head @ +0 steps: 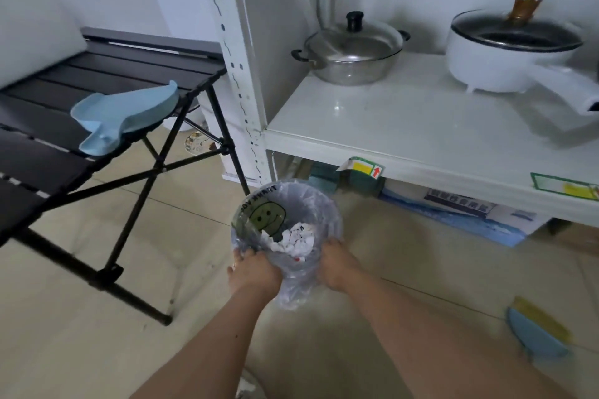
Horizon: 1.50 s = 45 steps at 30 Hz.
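Note:
A small waste bin lined with a clear plastic bag [311, 204] stands on the tiled floor, just below the shelf edge. The bag bears a green smiley print [267, 215] and holds crumpled white paper [296, 238]. My left hand [254, 270] grips the bag's near left rim, fingers curled over the plastic. My right hand [335, 264] grips the near right rim the same way. Both forearms reach down from the bottom of the view.
A black folding table [48, 100] stands at left with a light blue dustpan [124, 115] on its edge. A white shelf [405, 126] at right carries a steel lidded pot [351, 52] and a white electric pan [512, 52]. A blue brush [538, 334] lies on the floor at right.

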Each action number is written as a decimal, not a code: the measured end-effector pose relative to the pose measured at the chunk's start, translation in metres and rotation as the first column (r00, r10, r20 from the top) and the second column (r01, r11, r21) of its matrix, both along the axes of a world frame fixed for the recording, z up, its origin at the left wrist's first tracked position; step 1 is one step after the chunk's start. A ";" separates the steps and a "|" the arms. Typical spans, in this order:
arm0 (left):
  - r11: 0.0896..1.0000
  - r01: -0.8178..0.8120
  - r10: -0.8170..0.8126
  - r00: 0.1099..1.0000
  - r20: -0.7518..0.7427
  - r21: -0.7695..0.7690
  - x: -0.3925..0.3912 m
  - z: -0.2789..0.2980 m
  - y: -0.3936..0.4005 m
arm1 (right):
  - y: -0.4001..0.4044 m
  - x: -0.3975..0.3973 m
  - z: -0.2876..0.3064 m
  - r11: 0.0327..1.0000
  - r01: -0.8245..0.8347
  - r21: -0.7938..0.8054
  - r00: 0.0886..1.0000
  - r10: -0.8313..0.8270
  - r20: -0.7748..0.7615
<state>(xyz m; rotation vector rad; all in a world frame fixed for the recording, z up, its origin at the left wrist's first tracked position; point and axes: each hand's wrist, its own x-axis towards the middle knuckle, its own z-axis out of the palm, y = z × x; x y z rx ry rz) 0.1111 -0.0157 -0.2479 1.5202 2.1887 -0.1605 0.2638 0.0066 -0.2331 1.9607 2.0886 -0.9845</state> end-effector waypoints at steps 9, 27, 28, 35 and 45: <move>0.990 -0.137 0.138 0.990 -0.029 0.027 -0.072 -0.001 -0.020 | -0.002 -0.081 -0.006 0.994 -0.108 -0.005 0.993 0.108 -0.043; 0.970 0.154 -0.152 0.988 -0.026 0.189 0.080 0.046 0.016 | -0.009 0.023 0.027 0.979 0.110 0.173 0.986 -0.086 -0.140; 0.964 0.177 -0.178 0.984 -0.016 0.197 0.097 0.048 0.018 | -0.010 0.040 0.029 0.975 0.130 0.182 0.985 -0.106 -0.136; 0.890 0.409 -0.414 0.910 -0.016 0.199 0.216 0.056 0.013 | -0.027 0.160 0.037 0.920 0.348 0.183 0.937 -0.333 -0.107; 0.781 0.603 -0.611 0.791 0.000 0.164 0.348 0.021 -0.010 | -0.068 0.288 0.005 0.832 0.541 0.123 0.841 -0.534 -0.086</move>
